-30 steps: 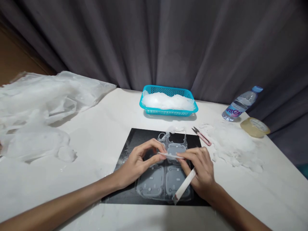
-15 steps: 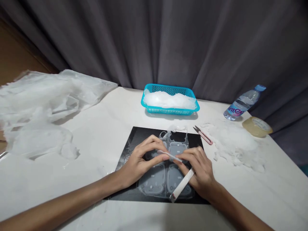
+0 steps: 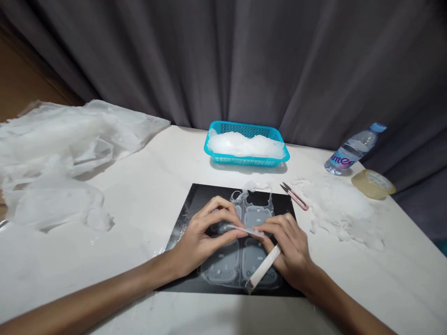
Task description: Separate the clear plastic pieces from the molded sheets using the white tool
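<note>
Between thumb and fingers, my left hand (image 3: 209,232) pinches one end of a thin, translucent white piece (image 3: 249,230), seen nearly edge-on. My right hand (image 3: 288,244) grips the other end with its fingertips. A white strip-like tool (image 3: 264,269) with a dark reddish tip is also tucked in the right hand, pointing down towards me; its exact kind is unclear. Beneath both hands lies a black mat (image 3: 185,284) bearing a translucent moulded sheet (image 3: 223,264) with several rounded panels. Part of that sheet is hidden by my hands. Thin trimmed edging (image 3: 258,185) curls at its far end.
A blue basket (image 3: 249,162) holding white pieces stands behind the mat. Pink thread snips (image 3: 296,197), white scraps (image 3: 345,209), a tape roll (image 3: 373,183) and a water bottle (image 3: 352,151) are on the right. Crumpled clear plastic (image 3: 80,139) covers the left side.
The thin piece has tilted a little flatter between my fingertips. My left hand has shifted slightly; the right keeps its hold on the white tool.
</note>
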Demonstrator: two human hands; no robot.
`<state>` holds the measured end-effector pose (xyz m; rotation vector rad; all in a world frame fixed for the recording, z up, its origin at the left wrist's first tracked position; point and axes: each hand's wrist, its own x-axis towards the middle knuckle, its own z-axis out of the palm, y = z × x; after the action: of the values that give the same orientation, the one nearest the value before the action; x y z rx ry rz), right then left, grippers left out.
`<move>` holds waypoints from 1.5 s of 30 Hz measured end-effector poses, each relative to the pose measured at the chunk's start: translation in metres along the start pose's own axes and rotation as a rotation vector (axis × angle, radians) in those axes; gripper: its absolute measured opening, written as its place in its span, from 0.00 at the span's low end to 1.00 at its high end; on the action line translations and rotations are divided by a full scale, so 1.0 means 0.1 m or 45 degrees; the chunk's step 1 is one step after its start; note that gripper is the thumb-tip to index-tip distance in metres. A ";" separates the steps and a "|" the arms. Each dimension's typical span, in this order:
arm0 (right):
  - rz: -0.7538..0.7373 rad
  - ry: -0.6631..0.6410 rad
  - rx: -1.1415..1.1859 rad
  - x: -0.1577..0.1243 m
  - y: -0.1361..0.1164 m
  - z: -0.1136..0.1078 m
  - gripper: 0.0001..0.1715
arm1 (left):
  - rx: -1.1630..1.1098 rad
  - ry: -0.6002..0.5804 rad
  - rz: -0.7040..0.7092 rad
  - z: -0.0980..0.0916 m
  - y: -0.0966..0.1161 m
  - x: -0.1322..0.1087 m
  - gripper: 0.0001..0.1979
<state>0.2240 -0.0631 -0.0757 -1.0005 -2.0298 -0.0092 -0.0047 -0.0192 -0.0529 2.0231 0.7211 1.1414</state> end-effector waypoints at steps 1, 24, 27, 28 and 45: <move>-0.009 -0.001 0.003 0.00 0.00 0.00 0.08 | 0.000 -0.004 -0.006 0.00 0.00 0.00 0.05; -0.004 0.073 -0.016 0.04 -0.07 0.03 0.06 | -0.156 -0.169 -0.314 0.00 -0.03 0.05 0.03; -0.001 0.054 0.003 0.04 -0.06 0.04 0.08 | -0.131 -0.111 -0.326 0.00 -0.03 0.04 0.04; -0.001 0.051 0.009 0.04 -0.06 0.04 0.08 | -0.124 -0.098 -0.326 0.00 -0.03 0.04 0.04; 0.010 0.105 -0.016 0.05 -0.10 0.02 0.07 | -0.018 -0.295 -0.312 0.03 -0.11 0.02 0.06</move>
<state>0.2148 -0.0662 -0.0702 -1.0000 -1.9528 -0.0582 -0.0029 -0.0121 -0.0621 1.9515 0.8119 0.7561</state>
